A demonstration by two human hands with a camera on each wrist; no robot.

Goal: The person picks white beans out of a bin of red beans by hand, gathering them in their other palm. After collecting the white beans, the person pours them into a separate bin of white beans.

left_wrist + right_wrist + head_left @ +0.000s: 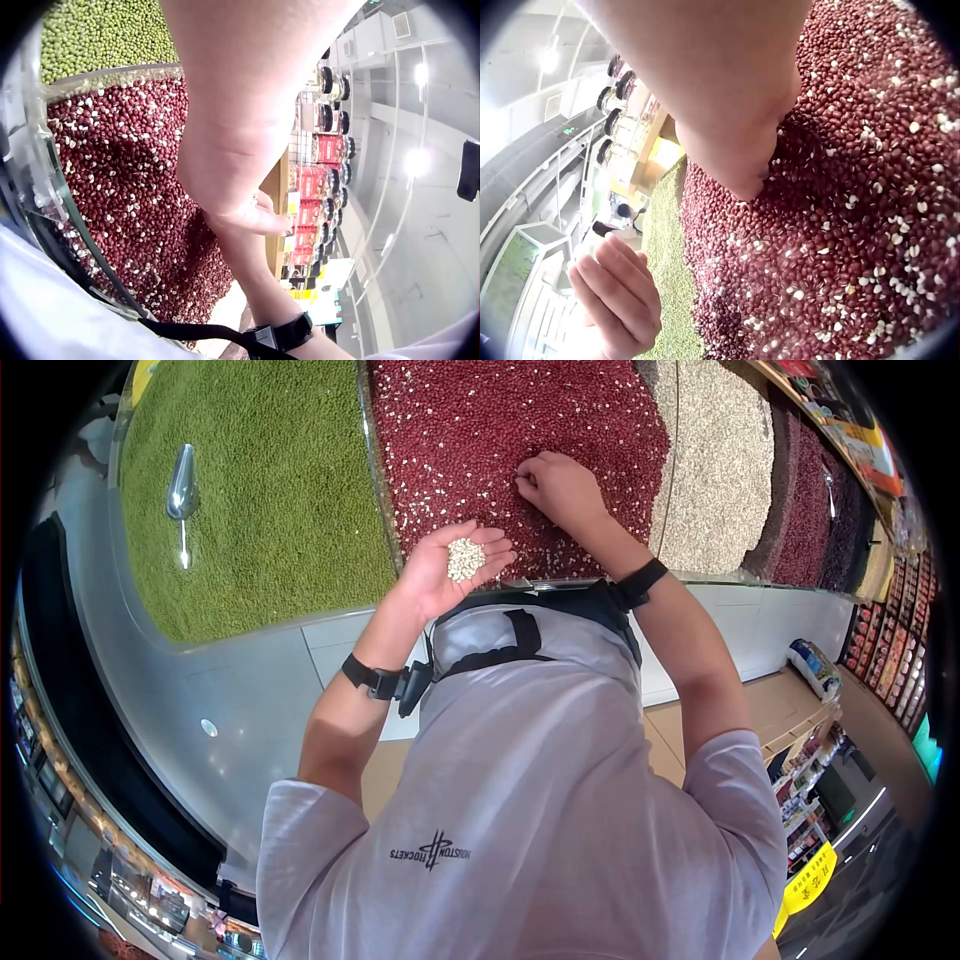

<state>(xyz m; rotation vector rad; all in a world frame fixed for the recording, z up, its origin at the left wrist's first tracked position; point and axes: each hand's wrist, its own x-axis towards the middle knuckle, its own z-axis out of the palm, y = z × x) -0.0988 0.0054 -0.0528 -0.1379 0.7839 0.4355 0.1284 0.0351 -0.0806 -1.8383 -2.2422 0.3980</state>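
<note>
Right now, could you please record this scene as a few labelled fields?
left hand: palm up, holding white kernels
right hand: fingers curled, at the red beans; whether it holds anything is unclear
mixed in: white kernels scattered among red beans
left bin: mung beans, metal scoop on top
right bin: pale grains

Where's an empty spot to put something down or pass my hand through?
The bare tan surface between the light grey shirt and left forearm looks free. A hand could probably pass above the small green beans, between the shiny metal scoop and clear divider. The white-speckled red beans are crowded: left hand and right hand are there.
</note>
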